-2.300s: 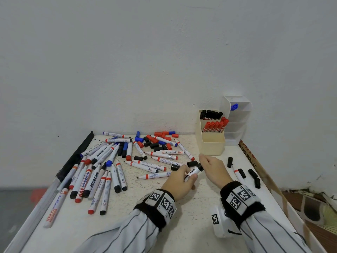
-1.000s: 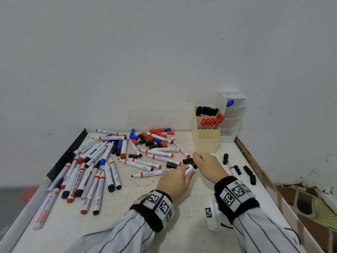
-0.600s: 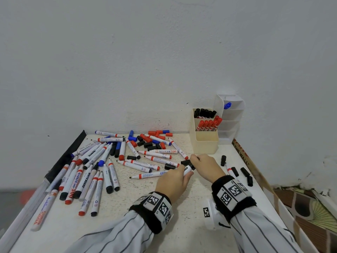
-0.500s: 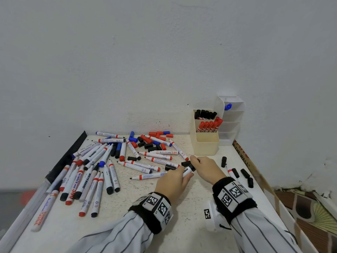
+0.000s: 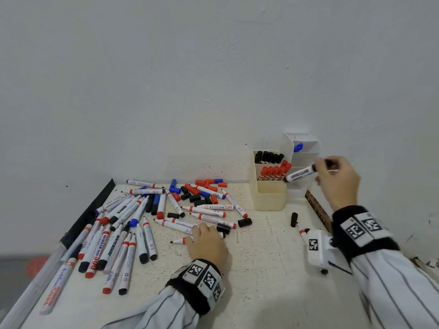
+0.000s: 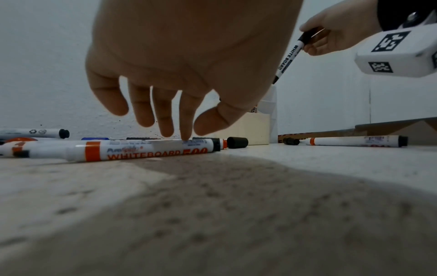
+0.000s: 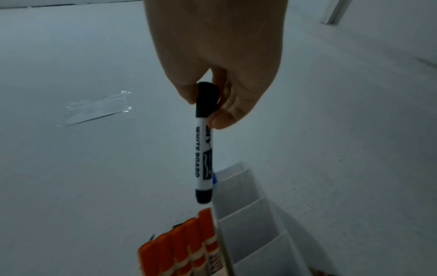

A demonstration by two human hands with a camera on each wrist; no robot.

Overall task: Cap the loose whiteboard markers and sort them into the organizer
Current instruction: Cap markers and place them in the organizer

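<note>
1. Head view. The surface point(image 5: 261, 269) ends at a wall behind and a black strip point(image 5: 88, 217) along its left edge; a printed cardboard edge point(image 5: 317, 210) runs along the right. Loose markers point(image 5: 123, 233) and caps point(image 5: 197, 193) crowd the left and back. The near strip and the stretch between the hands lie bare. The left hand point(image 5: 209, 243) lies on the surface, fingers relaxed, resting on a red marker point(image 5: 181, 240). The right hand point(image 5: 337, 179) is raised beside the organizer point(image 5: 269, 198) in the back right corner and pinches a black marker point(image 5: 300, 173) by its cap, the far end pointing down-left at the cream bin. That bin holds black-capped markers behind and red-capped ones in front. The white tiered rack point(image 5: 306, 143) beside it holds one blue marker point(image 5: 298, 147). Legible: "Artline 500", "WHITEBOARD", "MARKER 500".

2. Left wrist view. The left hand point(image 6: 179, 65) hangs open over the surface point(image 6: 307, 168), one fingertip touching the red marker point(image 6: 113, 150), which reads "Pure Color WHITEBOARD 500". A loose black cap point(image 6: 237, 142) lies just beyond its end. Upper right, the right hand point(image 6: 338, 29) holds the black marker point(image 6: 289, 54), marked "WHITE BOARD", tilted above the organizer point(image 6: 253, 128).

3. Right wrist view. The right hand point(image 7: 217, 56) grips the black marker point(image 7: 204, 143) at its cap between thumb and fingers; it hangs nearly upright, reading "WHITE BOARD", its lower end just above the red caps point(image 7: 184, 242). The rack point(image 7: 255, 214) steps down to the right.
</note>
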